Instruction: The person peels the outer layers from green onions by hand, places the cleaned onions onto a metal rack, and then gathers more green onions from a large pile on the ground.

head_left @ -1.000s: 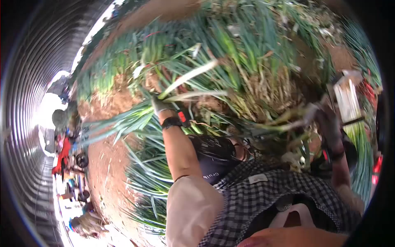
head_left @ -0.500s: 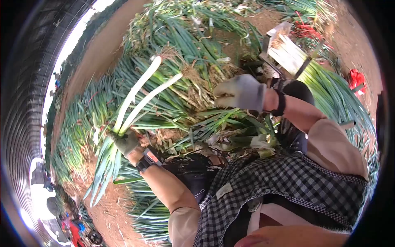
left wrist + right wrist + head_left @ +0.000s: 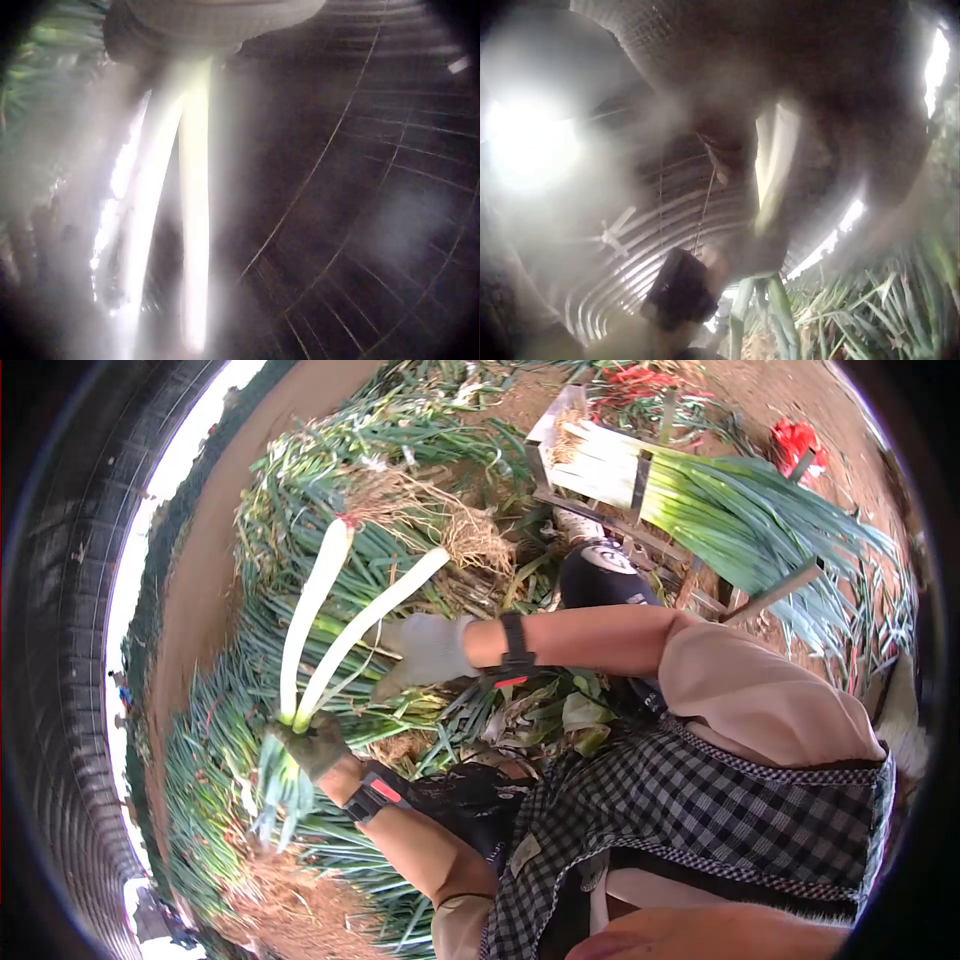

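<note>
While left hand (image 3: 310, 745) grips leeks (image 3: 330, 630), right hand (image 3: 425, 650) reaches across.

Leek heap (image 3: 300, 490) on dirt beyond fingers; trimmed bundle (image 3: 740, 510) in what looks like wooden rack (image 3: 590, 465), red ties (image 3: 795, 435) farther.

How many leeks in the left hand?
2. Both fan up from the left hand: one leek leans left, the other leek angles right, toward the right hand. More may be hidden.
</note>
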### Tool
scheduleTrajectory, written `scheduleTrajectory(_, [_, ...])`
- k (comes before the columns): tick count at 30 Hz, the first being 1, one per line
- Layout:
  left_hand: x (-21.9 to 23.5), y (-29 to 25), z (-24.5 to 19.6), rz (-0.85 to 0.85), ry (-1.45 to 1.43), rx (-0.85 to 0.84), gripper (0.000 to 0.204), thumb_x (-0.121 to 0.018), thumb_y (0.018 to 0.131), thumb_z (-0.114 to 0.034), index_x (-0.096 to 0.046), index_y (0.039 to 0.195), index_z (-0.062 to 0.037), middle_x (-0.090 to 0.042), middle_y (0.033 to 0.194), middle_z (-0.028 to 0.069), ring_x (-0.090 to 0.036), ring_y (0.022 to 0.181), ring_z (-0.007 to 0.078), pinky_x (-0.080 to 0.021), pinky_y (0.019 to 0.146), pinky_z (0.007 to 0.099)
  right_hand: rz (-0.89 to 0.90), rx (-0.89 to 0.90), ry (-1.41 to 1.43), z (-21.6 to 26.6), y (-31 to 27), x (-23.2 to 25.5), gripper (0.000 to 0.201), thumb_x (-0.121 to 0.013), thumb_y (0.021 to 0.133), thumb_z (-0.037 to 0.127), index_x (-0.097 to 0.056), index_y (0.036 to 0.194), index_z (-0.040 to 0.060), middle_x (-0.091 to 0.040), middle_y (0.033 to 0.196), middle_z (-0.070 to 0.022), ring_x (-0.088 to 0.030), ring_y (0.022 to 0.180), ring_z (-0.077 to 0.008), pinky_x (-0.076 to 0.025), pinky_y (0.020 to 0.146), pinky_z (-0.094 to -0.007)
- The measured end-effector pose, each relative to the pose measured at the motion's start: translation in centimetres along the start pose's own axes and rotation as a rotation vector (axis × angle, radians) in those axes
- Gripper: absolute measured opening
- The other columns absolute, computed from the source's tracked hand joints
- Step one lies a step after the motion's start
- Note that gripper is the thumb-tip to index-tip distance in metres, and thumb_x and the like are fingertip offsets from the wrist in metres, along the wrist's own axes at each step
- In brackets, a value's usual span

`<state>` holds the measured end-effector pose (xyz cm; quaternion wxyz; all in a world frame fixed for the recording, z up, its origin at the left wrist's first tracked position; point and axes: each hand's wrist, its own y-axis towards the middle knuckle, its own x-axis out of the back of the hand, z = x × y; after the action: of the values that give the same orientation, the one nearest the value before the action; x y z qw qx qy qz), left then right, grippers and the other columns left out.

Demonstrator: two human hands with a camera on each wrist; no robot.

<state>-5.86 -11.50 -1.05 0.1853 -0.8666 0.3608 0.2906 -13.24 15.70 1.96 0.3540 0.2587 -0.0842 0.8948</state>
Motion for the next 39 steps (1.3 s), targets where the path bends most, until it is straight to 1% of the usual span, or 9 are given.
scheduleTrajectory(5, [-7.1, -4.0, 5.1, -0.020, 0.116, 0.131, 0.043, -0.048, 0.095, -0.048, -0.060, 0.091, -0.0069, -0.062, 0.072, 0.0036, -0.056, 0.057, 0.0116, -0.046, 0.049, 0.0208, -0.169, 0.436, 0.804, -1.3, 4.0, -1.8, 0.057, -0.073, 0.075, 0.032, -0.055, 0.120, 0.0033, -0.065, 0.098, -0.0113, -0.062, 0.082, -0.0213, -0.051, 0.077, -0.0336])
scheduleTrajectory(9, [-10.4, -6.4, 7.2, 0.145, 0.149, 0.258, 0.043, -0.044, 0.096, -0.047, -0.059, 0.096, -0.0064, -0.064, 0.079, 0.0047, -0.057, 0.065, 0.0133, -0.048, 0.058, 0.0251, -0.330, 0.173, 1.066, -1.2, 4.9, -0.9, 0.033, -0.070, 0.078, 0.028, -0.062, 0.097, 0.0019, -0.065, 0.079, -0.0096, -0.059, 0.066, -0.0144, -0.050, 0.061, -0.0276])
scheduleTrajectory(12, [-11.2, -7.8, 8.0, 0.352, 0.107, 0.392, 0.044, -0.048, 0.094, -0.041, -0.055, 0.115, -0.0026, -0.059, 0.112, 0.0093, -0.053, 0.106, 0.0204, -0.042, 0.094, 0.0346, -0.549, 0.208, 0.911, -2.2, 5.3, 1.0, 0.034, -0.071, 0.076, 0.033, -0.067, 0.091, 0.0025, -0.066, 0.075, -0.0106, -0.061, 0.065, -0.0153, -0.051, 0.062, -0.0298])
scheduleTrajectory(13, [-11.2, -8.1, 6.4, 0.684, 0.145, 0.727, 0.044, -0.049, 0.093, -0.041, -0.054, 0.115, -0.0034, -0.059, 0.110, 0.0088, -0.056, 0.096, 0.0193, -0.045, 0.085, 0.0334, -0.491, 0.029, 0.788, -1.1, 3.2, 3.5, 0.042, -0.072, 0.073, 0.042, -0.070, 0.086, 0.0017, -0.067, 0.072, -0.0128, -0.064, 0.066, -0.0196, -0.051, 0.064, -0.0321])
scheduleTrajectory(15, [-11.2, -9.2, 4.5, 0.623, 0.608, 0.475, 0.037, -0.052, 0.093, -0.035, -0.055, 0.115, -0.0055, -0.060, 0.104, 0.0079, -0.058, 0.085, 0.0173, -0.046, 0.073, 0.0299, -0.507, 0.025, 0.578, -1.5, 3.1, 5.0, 0.054, -0.070, 0.070, 0.051, -0.070, 0.087, 0.0004, -0.067, 0.072, -0.0145, -0.065, 0.068, -0.0254, -0.050, 0.067, -0.0347])
scheduleTrajectory(17, [-13.2, -10.9, 2.2, 0.736, 1.371, -0.440, 0.030, -0.052, 0.094, -0.026, -0.055, 0.113, -0.0024, -0.061, 0.093, 0.0093, -0.059, 0.074, 0.0167, -0.047, 0.063, 0.0265, -0.489, 0.040, 0.542, -1.1, 2.6, 5.8, 0.055, -0.069, 0.069, 0.053, -0.071, 0.087, 0.0005, -0.067, 0.073, -0.0150, -0.065, 0.069, -0.0269, -0.050, 0.068, -0.0351])
scheduleTrajectory(21, [-18.5, -10.3, -1.4, 0.407, 0.914, -0.388, 0.033, -0.055, 0.093, -0.023, -0.058, 0.110, 0.0056, -0.063, 0.102, 0.0093, -0.061, 0.072, 0.0146, -0.047, 0.063, 0.0240, -0.380, 0.069, 0.430, -0.3, 2.0, 5.8, 0.051, -0.073, 0.068, 0.052, -0.071, 0.080, 0.0029, -0.064, 0.065, -0.0085, -0.061, 0.061, -0.0193, -0.048, 0.060, -0.0320])
scheduleTrajectory(32, [-20.6, -9.8, -2.7, 0.755, 1.125, -0.607, 0.027, -0.055, 0.093, -0.014, -0.057, 0.111, 0.0067, -0.062, 0.097, 0.0075, -0.055, 0.081, 0.0099, -0.047, 0.069, 0.0247, -0.383, 0.198, 0.217, 1.6, 2.3, 2.7, 0.050, -0.063, 0.076, 0.052, -0.070, 0.092, 0.0056, -0.067, 0.077, -0.0183, -0.064, 0.075, -0.0348, -0.050, 0.071, -0.0402])
scheduleTrajectory(39, [-17.9, -6.3, -1.5, 0.700, 0.893, -0.394, 0.018, -0.053, 0.094, -0.015, -0.058, 0.094, 0.0021, -0.058, 0.084, 0.0034, -0.051, 0.075, 0.0088, -0.042, 0.070, 0.0250, -0.228, 0.121, 0.116, 1.9, 2.6, 2.2, 0.052, -0.062, 0.077, 0.055, -0.067, 0.102, 0.0098, -0.066, 0.084, -0.0203, -0.063, 0.080, -0.0369, -0.050, 0.072, -0.0414])
